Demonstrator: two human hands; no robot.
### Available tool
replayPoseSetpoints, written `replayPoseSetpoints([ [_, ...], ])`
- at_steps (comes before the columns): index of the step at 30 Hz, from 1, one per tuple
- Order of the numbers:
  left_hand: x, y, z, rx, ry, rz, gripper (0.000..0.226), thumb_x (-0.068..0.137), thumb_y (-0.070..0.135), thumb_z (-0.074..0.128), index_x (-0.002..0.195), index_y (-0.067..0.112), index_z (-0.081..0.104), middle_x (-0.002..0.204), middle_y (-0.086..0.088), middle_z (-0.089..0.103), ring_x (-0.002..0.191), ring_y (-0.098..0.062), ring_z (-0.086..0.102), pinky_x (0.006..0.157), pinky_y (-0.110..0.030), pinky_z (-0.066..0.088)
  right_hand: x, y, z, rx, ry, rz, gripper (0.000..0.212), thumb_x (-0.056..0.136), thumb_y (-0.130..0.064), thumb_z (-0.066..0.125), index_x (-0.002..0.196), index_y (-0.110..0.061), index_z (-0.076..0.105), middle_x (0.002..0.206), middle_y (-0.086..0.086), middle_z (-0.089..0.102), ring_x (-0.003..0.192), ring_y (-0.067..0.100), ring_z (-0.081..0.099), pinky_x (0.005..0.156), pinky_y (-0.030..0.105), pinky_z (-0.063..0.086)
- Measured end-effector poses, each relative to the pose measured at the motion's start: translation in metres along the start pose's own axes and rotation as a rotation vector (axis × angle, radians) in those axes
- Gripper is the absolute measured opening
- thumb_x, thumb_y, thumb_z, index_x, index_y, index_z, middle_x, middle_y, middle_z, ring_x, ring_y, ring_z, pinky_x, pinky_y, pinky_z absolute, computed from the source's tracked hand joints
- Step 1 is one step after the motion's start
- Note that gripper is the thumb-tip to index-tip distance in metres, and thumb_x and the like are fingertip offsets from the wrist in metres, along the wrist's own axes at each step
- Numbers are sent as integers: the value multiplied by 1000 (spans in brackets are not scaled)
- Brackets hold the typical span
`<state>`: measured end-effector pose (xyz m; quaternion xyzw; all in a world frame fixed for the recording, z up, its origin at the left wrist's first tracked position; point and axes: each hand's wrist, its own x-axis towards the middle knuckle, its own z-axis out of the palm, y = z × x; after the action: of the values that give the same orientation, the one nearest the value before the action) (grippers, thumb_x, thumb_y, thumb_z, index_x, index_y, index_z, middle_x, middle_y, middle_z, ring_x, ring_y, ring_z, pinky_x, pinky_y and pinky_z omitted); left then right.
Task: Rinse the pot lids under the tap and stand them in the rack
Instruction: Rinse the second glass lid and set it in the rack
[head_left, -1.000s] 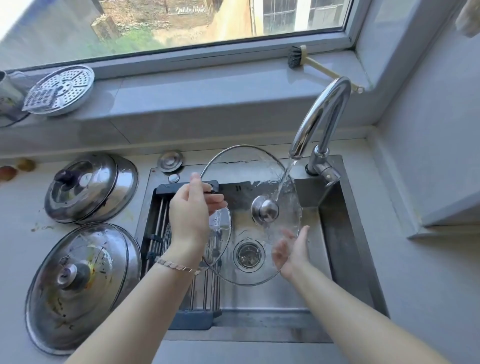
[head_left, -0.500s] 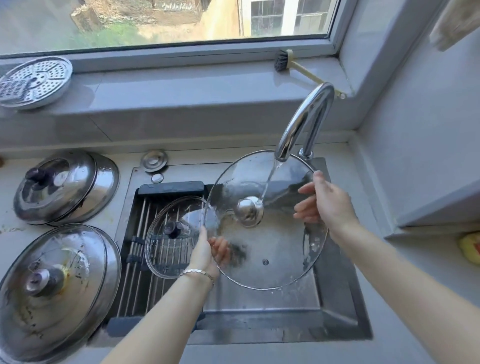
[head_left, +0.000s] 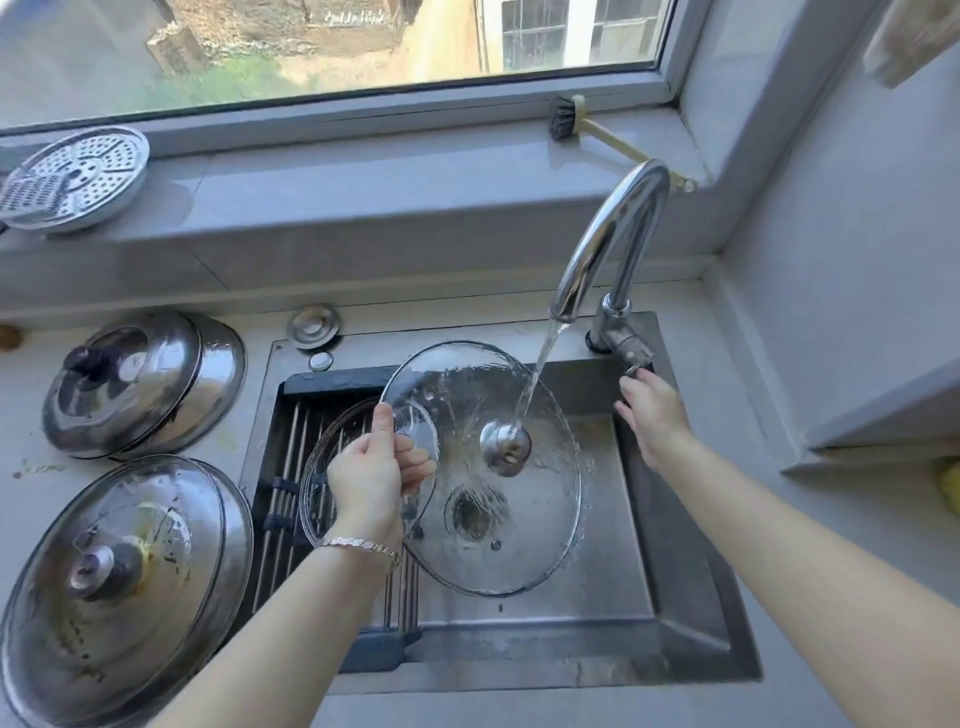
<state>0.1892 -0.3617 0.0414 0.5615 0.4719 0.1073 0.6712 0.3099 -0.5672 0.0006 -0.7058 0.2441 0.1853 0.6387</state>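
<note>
The steel sink (head_left: 691, 597) holds a roll-up rack (head_left: 291, 447) on its left side. Above the basin, the big glass lid (head_left: 519, 525) tilts under the tap (head_left: 613, 234), water striking its knob. The left hand (head_left: 371, 478) pinches its left rim; the right hand (head_left: 652, 413) has its fingers at the tap lever, grip unclear.

- The right hand (head_left: 652, 410) has let go of the glass lid (head_left: 483, 467) and reached the tap handle (head_left: 631, 358).
- The left hand (head_left: 371, 473) now holds the lid alone by its left rim.
</note>
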Motion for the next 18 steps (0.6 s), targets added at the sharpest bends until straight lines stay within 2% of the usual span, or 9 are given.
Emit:
replayPoseSetpoints([
  [2, -1, 4, -2, -5, 1, 14, 40, 91, 40, 52, 69, 6, 54, 60, -13, 60, 37, -13, 59, 45, -21, 52, 7, -4, 13, 100, 37, 26, 23, 90, -1, 43, 107, 9, 54, 76, 2, 42, 99, 22, 58, 108, 53, 30],
  [4, -4, 6, -4, -24, 1, 16, 41, 90, 40, 54, 66, 7, 53, 55, -10, 59, 37, -14, 58, 49, -25, 52, 10, -6, 22, 109, 44, 21, 16, 88, -1, 46, 97, 2, 58, 76, 1, 44, 103, 29, 54, 108, 51, 32],
  [6, -8, 9, -4, -16, 2, 27, 41, 90, 39, 54, 66, 7, 53, 56, -10, 59, 37, -13, 58, 49, -25, 51, 11, -9, 26, 79, -2, 23, 13, 88, -5, 49, 91, -12, 59, 89, 3, 51, 101, 23, 48, 108, 49, 34],
  [7, -10, 10, -5, -8, 4, 36, 41, 90, 39, 54, 67, 6, 54, 59, -12, 60, 36, -13, 58, 46, -23, 51, 12, -10, 26, 42, -47, 32, 20, 88, -8, 50, 107, -13, 57, 108, 5, 53, 109, 22, 46, 109, 47, 33],
  [8, -13, 11, -5, -3, 5, 44, 41, 90, 39, 54, 67, 6, 54, 61, -13, 60, 36, -12, 58, 43, -20, 50, 11, -11, 25, -46, -86, 37, 42, 88, -14, 53, 130, -11, 46, 130, 6, 47, 121, 23, 43, 110, 46, 32],
  [10, -18, 12, -5, 6, -3, 58, 41, 90, 38, 54, 67, 5, 54, 63, -14, 60, 36, -11, 58, 40, -17, 48, -1, -13, 22, -374, -174, 25, 67, 88, -27, 55, 145, -8, 25, 146, 8, 34, 127, 26, 42, 106, 45, 38],
  [12, -24, 13, -4, 38, -16, 75, 41, 91, 39, 54, 67, 5, 55, 63, -14, 61, 36, -11, 58, 39, -16, 47, -26, -14, 25, -643, -329, -32, 67, 88, -39, 52, 144, -9, 29, 139, 9, 44, 108, 24, 58, 94, 40, 50],
  [15, -35, 15, -1, 76, -56, 116, 41, 91, 37, 54, 68, 4, 54, 64, -14, 59, 43, -16, 58, 40, -15, 46, -66, -4, 31, -737, -560, -116, 63, 88, -45, 53, 141, -17, 34, 122, 5, 53, 78, 17, 67, 70, 29, 58],
  [18, -46, 19, 3, 124, -121, 177, 40, 92, 34, 54, 68, 2, 54, 67, -17, 58, 52, -22, 57, 41, -16, 47, -83, 10, 29, -773, -529, -241, 55, 84, -46, 58, 131, -18, 44, 103, -2, 54, 70, 14, 66, 66, 27, 58],
])
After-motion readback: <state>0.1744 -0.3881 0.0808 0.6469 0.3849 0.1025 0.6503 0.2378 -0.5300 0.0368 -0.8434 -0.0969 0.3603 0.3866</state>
